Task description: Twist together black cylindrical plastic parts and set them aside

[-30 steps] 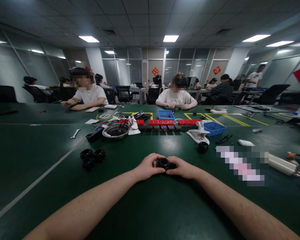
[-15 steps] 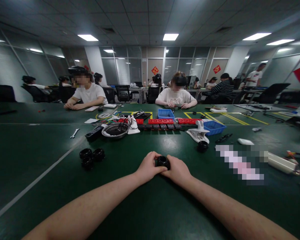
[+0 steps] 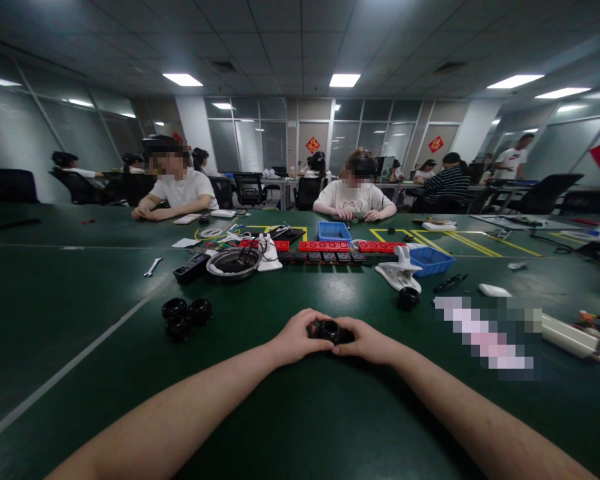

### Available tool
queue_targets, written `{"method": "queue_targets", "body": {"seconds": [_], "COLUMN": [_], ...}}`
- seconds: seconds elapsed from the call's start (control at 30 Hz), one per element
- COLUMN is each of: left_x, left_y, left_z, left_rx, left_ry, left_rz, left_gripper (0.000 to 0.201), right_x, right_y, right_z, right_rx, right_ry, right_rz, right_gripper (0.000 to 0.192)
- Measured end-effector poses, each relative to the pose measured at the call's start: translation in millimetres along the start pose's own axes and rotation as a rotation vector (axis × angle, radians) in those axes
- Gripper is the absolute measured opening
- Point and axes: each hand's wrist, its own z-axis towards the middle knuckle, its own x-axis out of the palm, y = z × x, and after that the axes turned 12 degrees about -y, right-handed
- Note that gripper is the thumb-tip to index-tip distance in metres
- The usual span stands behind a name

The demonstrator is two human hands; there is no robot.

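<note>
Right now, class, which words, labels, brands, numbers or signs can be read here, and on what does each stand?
"福", probably: right-hand red diamond-shaped sign, background.
Left-hand red diamond-shaped sign: too blurred to read.
Standing person's white shirt: mark too small to read.
Middle red rectangular strip: markings too small.
Glossy black held ring: no readable text.

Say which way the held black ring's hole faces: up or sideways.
Up: the black ring shows its round opening from above; slight tilt I cannot tell.
</note>
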Motion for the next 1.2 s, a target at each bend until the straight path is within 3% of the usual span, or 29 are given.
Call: {"method": "queue_targets", "body": {"seconds": [0.47,0.57,0.73,0.8,0.93,1.1,1.2], "left_x": [0.3,5.0,15.7,17.0,12.6,3.7,1.1], "left_y": [-3.2,-4.9,-7.1,-6.1,0.1,7.7,8.1], "left_z": [-0.4,-2.5,-6.6,-6.5,-2.5,2.4,2.9], "left_rx": [-0.031,-0.064,-0.137,-0.146,-0.139,-0.108,-0.103], "left_ry": [0.010,-0.036,-0.216,-0.239,-0.174,0.009,0.031], "left_rz": [-0.037,-0.032,0.045,0.046,-0.036,-0.152,-0.153], "left_gripper": [0.041,0.040,0.038,0.037,0.038,0.041,0.043], "right_x": [-5.7,-0.2,24.5,31.2,26.6,7.9,1.0], "right_y": [-3.7,-5.2,-1.7,2.5,8.2,1.1,-2.9], "right_z": [2.3,2.1,-0.7,-1.7,-3.0,-3.2,-1.8], "right_rx": [0.108,0.124,0.166,0.175,0.100,-0.054,-0.049], "right_ry": [0.051,-0.066,-0.392,-0.445,-0.387,-0.217,-0.090], "right_rz": [0.037,-0.133,-0.624,-0.762,-0.822,-0.455,-0.298], "right_gripper": [0.028,0.027,0.031,0.028,0.035,0.055,0.043]}}
